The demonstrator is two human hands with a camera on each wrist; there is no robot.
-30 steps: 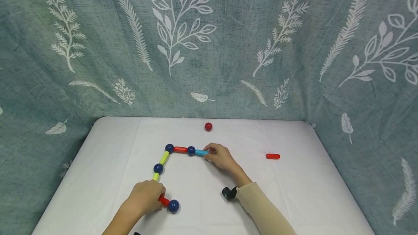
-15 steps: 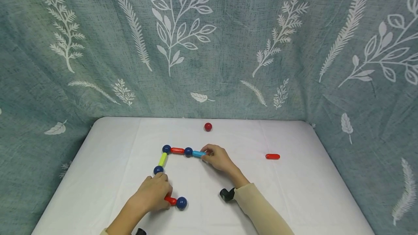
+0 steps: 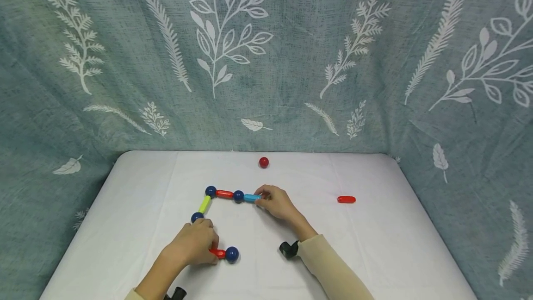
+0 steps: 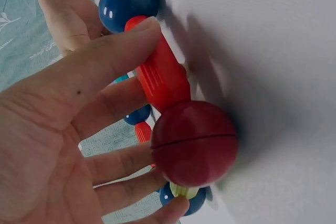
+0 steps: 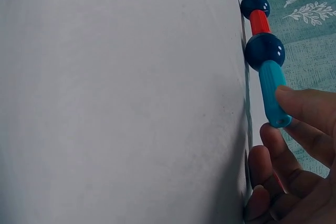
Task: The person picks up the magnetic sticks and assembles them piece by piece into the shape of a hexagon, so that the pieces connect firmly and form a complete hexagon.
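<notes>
A chain of rods and balls, apparently magnetic building toys, bends across the white table. My left hand (image 3: 192, 245) grips its near part, the thumb on a red rod (image 4: 161, 77) and the other fingers behind it and a dark red ball (image 4: 194, 142). That rod ends in a dark blue ball (image 3: 232, 254). The head view hides the red ball under this hand. At the chain's far end, my right hand (image 3: 278, 203) pinches a light blue rod (image 5: 273, 90) joined to a blue ball (image 5: 265, 52). A lime rod (image 3: 204, 205) and another red rod (image 3: 225, 194) lie between.
A loose dark red ball (image 3: 264, 162) sits near the back edge of the table (image 3: 395, 253). To the right lies a separate red rod (image 3: 346, 199). Behind hangs a green leaf-patterned cloth (image 3: 291, 59). Black wrist devices (image 3: 288, 249) are near both forearms.
My left hand has moved slightly right and away from the near edge, carrying the near red rod and its blue ball. The far chain and right hand have shifted slightly left.
</notes>
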